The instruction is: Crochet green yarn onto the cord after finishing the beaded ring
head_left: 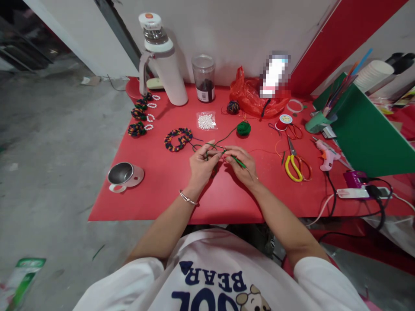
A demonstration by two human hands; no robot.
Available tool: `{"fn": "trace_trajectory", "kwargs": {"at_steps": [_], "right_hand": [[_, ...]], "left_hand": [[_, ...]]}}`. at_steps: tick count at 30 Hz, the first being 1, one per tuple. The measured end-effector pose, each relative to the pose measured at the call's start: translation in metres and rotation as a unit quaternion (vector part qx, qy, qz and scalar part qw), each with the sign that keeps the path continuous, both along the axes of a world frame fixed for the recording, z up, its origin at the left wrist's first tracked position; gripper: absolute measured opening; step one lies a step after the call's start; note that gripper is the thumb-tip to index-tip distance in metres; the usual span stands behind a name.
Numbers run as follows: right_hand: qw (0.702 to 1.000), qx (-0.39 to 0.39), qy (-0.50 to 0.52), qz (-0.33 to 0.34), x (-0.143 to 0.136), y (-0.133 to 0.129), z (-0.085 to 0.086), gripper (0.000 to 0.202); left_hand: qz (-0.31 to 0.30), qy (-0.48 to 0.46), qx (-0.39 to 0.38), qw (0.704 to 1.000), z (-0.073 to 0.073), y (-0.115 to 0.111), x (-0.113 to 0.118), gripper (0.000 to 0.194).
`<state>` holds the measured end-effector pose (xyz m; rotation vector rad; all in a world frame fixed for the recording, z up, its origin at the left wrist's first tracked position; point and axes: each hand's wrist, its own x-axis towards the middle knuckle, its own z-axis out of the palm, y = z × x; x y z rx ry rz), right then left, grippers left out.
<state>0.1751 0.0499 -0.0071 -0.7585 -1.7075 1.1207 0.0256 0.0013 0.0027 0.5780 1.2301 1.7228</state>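
Over the red table, my left hand (202, 166) pinches green yarn, a strand of which passes around its fingers. Close beside it, my right hand (241, 166) grips a thin crochet hook with a green handle (239, 161), its tip meeting the yarn at my left fingertips. From there a strand runs up to a green yarn ball (244, 128). Left of my hands lies a multicoloured crocheted strip (177, 139), curled into a loop. A bag of white beads (206, 121) sits above it.
A mug (131, 176) and tall white bottle (170, 73) stand left, near beaded yarn pieces (138, 114). A clear jar (204, 77) and red plastic bag (249, 97) are behind. Scissors (294, 162), a glue gun (327, 155) and cables lie right, beside a green board (369, 129).
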Motion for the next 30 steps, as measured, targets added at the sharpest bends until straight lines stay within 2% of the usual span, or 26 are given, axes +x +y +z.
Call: {"fn": "trace_trajectory", "kwargs": {"at_steps": [3,6,8,11,15,23,30], "right_hand": [[1.0,0.01,-0.011,-0.003,-0.001,-0.002,-0.004,0.023],[1.0,0.0,0.023,-0.014,-0.002,-0.003,-0.004,0.027],[0.997,-0.04,0.069,-0.015,-0.004,-0.002,-0.004,0.029],[0.979,-0.147,0.141,0.014,-0.005,0.002,-0.007,0.035],[0.957,-0.227,0.174,0.052,-0.002,0.011,-0.01,0.042],[0.945,-0.249,0.189,0.093,0.004,0.014,-0.003,0.042],[0.947,-0.245,0.174,0.117,0.007,0.016,-0.005,0.047]], "left_hand": [[-0.013,-0.021,0.001,1.0,0.002,0.0,0.001,0.058],[-0.039,-0.083,-0.014,0.996,0.004,0.001,-0.001,0.056],[-0.072,-0.122,-0.03,0.989,0.006,0.001,-0.004,0.054],[-0.115,-0.135,-0.048,0.983,0.008,0.0,-0.01,0.052],[-0.119,-0.106,-0.046,0.986,0.007,0.0,-0.015,0.052],[-0.124,-0.086,-0.033,0.988,0.004,0.0,-0.016,0.049],[-0.13,-0.079,-0.022,0.988,0.001,0.0,-0.018,0.044]]}}
